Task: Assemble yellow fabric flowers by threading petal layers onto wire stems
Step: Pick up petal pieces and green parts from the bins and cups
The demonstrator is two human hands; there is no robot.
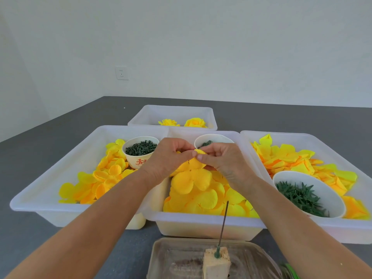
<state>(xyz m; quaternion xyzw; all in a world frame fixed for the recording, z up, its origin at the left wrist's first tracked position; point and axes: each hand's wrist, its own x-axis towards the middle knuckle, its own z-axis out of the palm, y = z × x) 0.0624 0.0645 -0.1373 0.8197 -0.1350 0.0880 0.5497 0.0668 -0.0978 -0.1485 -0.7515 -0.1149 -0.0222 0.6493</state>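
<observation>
1. Both hands are up over the middle bin [201,220], working the same yellow petal layer [198,158]. The left hand [167,158] has its fingers curled in and pinches the layer's left side; the right hand [223,160] pinches the top edge between thumb and fingertips. So both are gripping, neither is loose.
2. That petal layer sits just above the heap of loose petals [201,194] filling the middle bin, and its lower lobes hang down toward the pile.
3. The wire stem [223,222] stands upright at the near edge of the table, stuck into a foam block [216,262] that sits in a clear tray [161,256]. Nothing is threaded on it and it's well apart from the hands.
4. The left bin [40,200] has smaller yellow-orange petals [96,182] plus a paper cup [138,156] of dark green bits at its far side.
5. A second cup [213,138] is at the far side of the middle bin, mostly hidden behind the hands, so I can't really tell what the green stuff in it is.
6. The right bin [302,135] holds more petals [291,160] and a white bowl [330,194] of spiky green pieces near its front.
7. The back bin [175,111], toward the far edge of the table [40,137], has two finished flowers [182,122] side by side.
</observation>
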